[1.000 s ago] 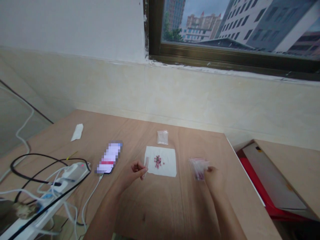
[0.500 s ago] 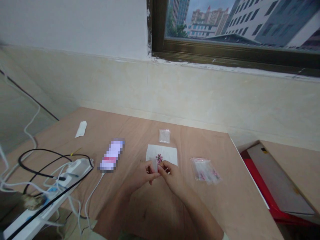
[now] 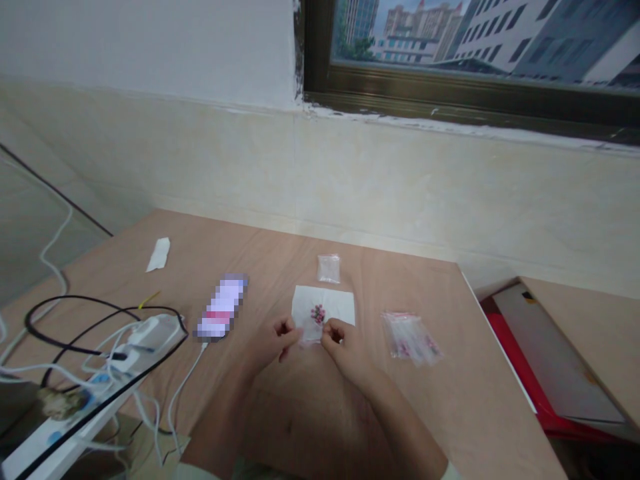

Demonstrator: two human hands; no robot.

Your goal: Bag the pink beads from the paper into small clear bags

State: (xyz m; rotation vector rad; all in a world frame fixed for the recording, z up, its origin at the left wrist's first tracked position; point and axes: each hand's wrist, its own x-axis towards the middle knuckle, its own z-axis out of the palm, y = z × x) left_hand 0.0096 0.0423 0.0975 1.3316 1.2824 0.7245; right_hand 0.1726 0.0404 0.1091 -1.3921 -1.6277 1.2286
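Between my hands a small clear plastic bag [image 3: 311,336] is stretched over the near edge of a white sheet of paper [image 3: 305,300]. My left hand [image 3: 276,339] pinches the bag's left side with thumb and fingers closed. On the other side, my right hand [image 3: 343,341] grips its right edge in the same way. A little cluster of pink and dark beads [image 3: 317,313] lies on the paper just beyond the bag. To the right rests a pile of clear bags [image 3: 411,339] with pinkish bits inside. Behind the paper is a flat stack of clear bags [image 3: 329,269].
A phone [image 3: 223,308] with a charging cable lies left of the paper. A white power strip [image 3: 95,393] with tangled cables [image 3: 105,303] fills the left edge. A white scrap [image 3: 159,255] sits at the back left. The wall and window frame [image 3: 425,93] rise behind.
My hands have moved apart, and the clear bag, earlier bunched up between the fingers, is now spread out between them. The bead cluster shows more fully. The view has shifted slightly.
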